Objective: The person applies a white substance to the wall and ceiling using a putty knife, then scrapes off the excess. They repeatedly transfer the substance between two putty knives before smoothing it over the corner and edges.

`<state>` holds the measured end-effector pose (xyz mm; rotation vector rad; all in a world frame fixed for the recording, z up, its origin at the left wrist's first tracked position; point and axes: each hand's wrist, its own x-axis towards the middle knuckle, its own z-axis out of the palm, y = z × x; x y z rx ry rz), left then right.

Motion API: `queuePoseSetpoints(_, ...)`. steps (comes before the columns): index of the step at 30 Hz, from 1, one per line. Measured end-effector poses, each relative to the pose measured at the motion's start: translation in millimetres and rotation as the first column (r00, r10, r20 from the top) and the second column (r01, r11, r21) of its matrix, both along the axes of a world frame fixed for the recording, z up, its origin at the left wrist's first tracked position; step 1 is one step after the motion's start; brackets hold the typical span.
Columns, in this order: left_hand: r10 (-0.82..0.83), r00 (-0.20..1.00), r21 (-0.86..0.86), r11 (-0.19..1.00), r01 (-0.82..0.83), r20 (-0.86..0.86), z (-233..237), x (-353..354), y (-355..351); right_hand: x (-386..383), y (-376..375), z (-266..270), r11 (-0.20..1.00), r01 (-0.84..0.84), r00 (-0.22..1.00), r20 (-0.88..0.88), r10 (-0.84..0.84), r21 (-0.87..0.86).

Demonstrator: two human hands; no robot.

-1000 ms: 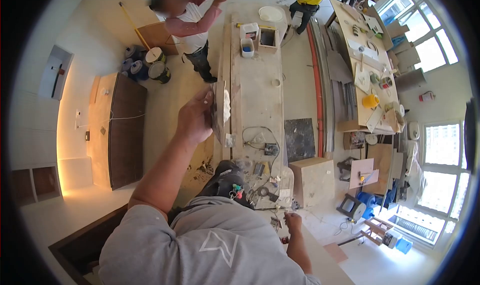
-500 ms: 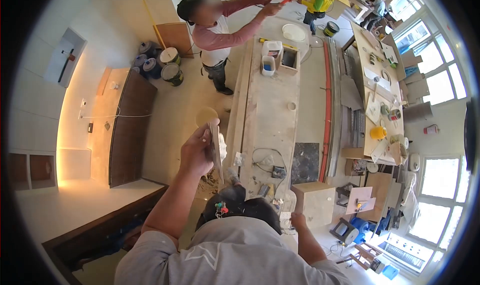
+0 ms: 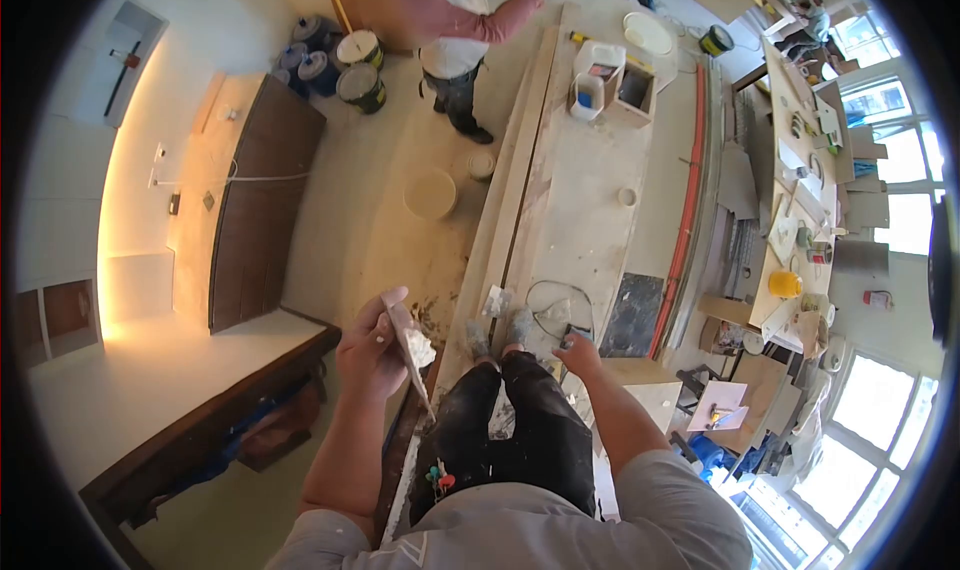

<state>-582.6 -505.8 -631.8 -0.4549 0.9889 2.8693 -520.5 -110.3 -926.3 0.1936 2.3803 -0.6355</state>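
My left hand (image 3: 370, 355) grips a thin flat board (image 3: 408, 355), tilted on edge, with a lump of white paste (image 3: 420, 348) on its right face. My right hand (image 3: 578, 354) is in front of me over the plank platform, its fingers curled; whatever it holds, if anything, is too small to make out. A small dark object (image 3: 577, 331) shows just beyond its fingertips, beside a looped cable (image 3: 533, 295). Left of the cable, a small pale plate (image 3: 495, 302) lies near my feet.
A co-worker (image 3: 455, 45) stands ahead beside the long platform (image 3: 580, 210). White containers (image 3: 588, 92) and a wooden box (image 3: 633, 95) sit on it. Buckets (image 3: 360, 88) stand at upper left, a round tub (image 3: 430, 193) on the floor. Red pipes (image 3: 690, 200) and a cluttered table (image 3: 790, 170) are right.
My view has shifted, showing my legs and feet more fully. My right hand has come up and forward from beside the box. The co-worker's red bar is out of view.
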Motion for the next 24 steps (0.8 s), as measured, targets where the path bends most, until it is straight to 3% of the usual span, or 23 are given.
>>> queuePoseSetpoints(3,-0.030,0.998,0.033,0.999,0.032,-0.051,-48,4,-9,-37,-36,-26,0.998,-0.034,0.991,0.134,0.026,0.060)
queuePoseSetpoints(8,-0.019,0.994,-0.163,0.987,0.001,-0.109,-106,-11,-10,-54,-79,-118,0.987,-0.154,0.969,0.204,0.141,0.047)
queuePoseSetpoints(11,0.000,0.984,0.023,1.000,0.004,-0.180,-129,-37,-4,-64,-105,-176,0.962,-0.271,0.934,0.243,0.263,0.003)
queuePoseSetpoints(12,0.033,0.999,0.044,0.998,-0.033,-0.006,-124,-45,-1,-63,-113,-193,0.946,-0.323,0.914,0.254,0.317,-0.019)
queuePoseSetpoints(13,-0.028,0.996,0.065,0.998,0.023,0.087,-122,-54,-6,-59,-120,-214,0.962,-0.269,0.935,0.228,0.271,-0.038)
queuePoseSetpoints(15,-0.197,0.968,0.132,0.967,0.217,-0.153,-140,-81,-12,-55,-133,-261,0.984,-0.160,0.971,0.167,0.170,-0.073)
queuePoseSetpoints(17,-0.230,0.898,0.173,0.934,0.312,-0.376,-166,-101,-7,-69,-148,-284,0.984,-0.175,0.972,0.157,0.176,-0.020)
queuePoseSetpoints(19,-0.191,0.861,0.242,0.911,0.335,-0.472,-189,-112,8,-70,-158,-297,0.981,-0.185,0.970,0.174,0.172,0.063)
queuePoseSetpoints(24,-0.145,0.918,0.344,0.896,0.280,-0.369,-230,-114,21,-59,-164,-352,0.969,-0.139,0.984,0.138,0.112,0.206)
